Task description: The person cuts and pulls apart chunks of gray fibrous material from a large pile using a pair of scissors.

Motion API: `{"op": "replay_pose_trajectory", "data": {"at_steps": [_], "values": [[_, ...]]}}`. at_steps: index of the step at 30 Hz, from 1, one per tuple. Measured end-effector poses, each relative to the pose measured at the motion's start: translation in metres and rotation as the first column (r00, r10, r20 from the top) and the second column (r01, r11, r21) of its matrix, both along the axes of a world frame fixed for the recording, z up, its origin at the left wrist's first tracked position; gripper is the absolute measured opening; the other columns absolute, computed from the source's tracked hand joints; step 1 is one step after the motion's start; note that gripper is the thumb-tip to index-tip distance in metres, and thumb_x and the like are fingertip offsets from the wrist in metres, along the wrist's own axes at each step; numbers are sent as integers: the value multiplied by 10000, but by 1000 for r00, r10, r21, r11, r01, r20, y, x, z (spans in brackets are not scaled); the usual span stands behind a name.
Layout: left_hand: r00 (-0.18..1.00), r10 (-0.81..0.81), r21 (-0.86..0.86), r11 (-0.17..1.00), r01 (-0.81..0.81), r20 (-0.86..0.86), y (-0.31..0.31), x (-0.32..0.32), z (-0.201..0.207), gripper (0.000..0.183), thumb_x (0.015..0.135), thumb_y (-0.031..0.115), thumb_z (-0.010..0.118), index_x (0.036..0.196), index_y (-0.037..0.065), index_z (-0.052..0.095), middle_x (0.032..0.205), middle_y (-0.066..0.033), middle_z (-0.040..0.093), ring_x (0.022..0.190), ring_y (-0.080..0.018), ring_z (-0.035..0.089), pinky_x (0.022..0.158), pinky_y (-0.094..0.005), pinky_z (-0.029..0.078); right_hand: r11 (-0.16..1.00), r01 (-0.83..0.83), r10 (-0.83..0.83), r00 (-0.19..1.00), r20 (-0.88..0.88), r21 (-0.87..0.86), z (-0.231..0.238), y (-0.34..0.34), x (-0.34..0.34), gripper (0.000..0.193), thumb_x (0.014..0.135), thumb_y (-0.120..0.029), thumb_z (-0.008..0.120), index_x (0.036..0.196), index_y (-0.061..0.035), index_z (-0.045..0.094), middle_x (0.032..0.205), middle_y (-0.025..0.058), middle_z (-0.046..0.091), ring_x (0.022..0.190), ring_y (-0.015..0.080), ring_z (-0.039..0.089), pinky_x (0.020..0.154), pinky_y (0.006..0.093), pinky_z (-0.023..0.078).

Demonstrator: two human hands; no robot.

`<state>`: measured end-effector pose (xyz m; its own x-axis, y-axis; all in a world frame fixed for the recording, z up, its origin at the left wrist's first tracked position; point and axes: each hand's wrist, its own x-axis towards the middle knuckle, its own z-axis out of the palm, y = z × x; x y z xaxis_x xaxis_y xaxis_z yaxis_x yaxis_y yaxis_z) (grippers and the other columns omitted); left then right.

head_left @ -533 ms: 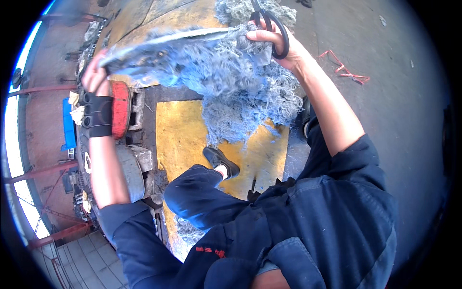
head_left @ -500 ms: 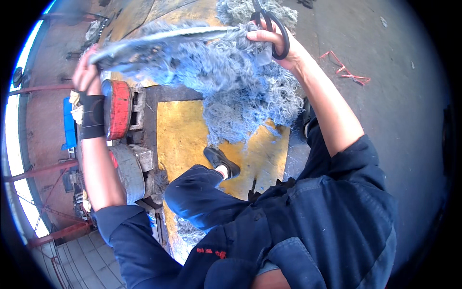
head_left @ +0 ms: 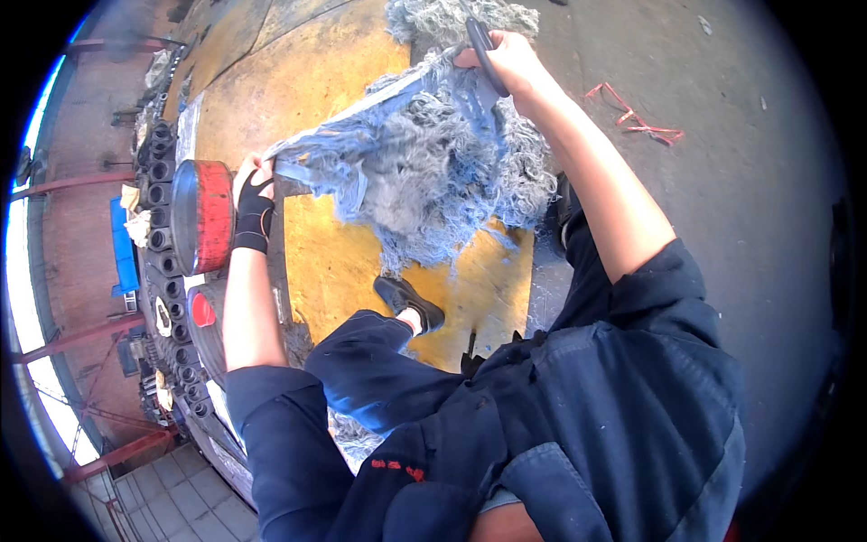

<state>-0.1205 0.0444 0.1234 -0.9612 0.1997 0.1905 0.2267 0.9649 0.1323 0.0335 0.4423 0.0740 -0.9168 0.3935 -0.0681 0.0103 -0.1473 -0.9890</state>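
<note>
A shaggy blue-grey mass of frayed cloth and tangled yarn [head_left: 415, 172] hangs stretched between my two hands. My left hand [head_left: 252, 194], with a black wrist brace, is closed on its left end. My right hand [head_left: 513, 68] is higher and farther out, closed at the upper right corner of the cloth. It also has the black-handled scissors [head_left: 485, 52], whose loops show at the fingers. I cannot make out the blades clearly here. The cloth's lower fringe dangles above a yellow floor sheet.
The worn yellow sheet [head_left: 312, 271] lies under my black shoe [head_left: 408, 303]. A red-sided drum [head_left: 213, 217] stands close by my left forearm, with a row of dark ring-shaped parts [head_left: 159, 194] beyond. More grey yarn [head_left: 433, 23] lies ahead; red strapping [head_left: 632, 117] is on the right-hand floor.
My left hand has come down and inward to the right, still gripping the cloth, so the stretched edge now slopes. My right hand stays near its place, and the scissors have turned.
</note>
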Motion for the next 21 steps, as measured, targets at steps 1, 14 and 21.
{"op": "replay_pose_trajectory", "data": {"at_steps": [1,14,21], "values": [[924,173,307,908,-284,342,3,4,-5,435,859,425,557,692,24,536,501,-78,526,400,-198,500,386,-372,407,997,9,-10,1000,20,82,6,-3,2,248,666,-207,735,797,-24,630,654,21,601,554,72,508,509,217,383],[736,-453,461,-580,-672,502,-5,47,-33,530,894,308,318,1252,-80,370,1330,-222,415,1261,-396,362,1073,-579,227,754,-603,605,792,83,260,17,-87,28,377,678,-303,792,840,-43,573,704,21,565,645,121,520,609,285,433],[809,-414,753,-341,-562,417,9,68,11,463,872,264,448,1209,-53,431,1207,-175,504,1182,-370,430,1039,-564,278,545,-815,819,568,86,195,-10,-141,61,534,590,-414,843,840,-35,563,753,30,564,728,142,509,660,306,427]]}}
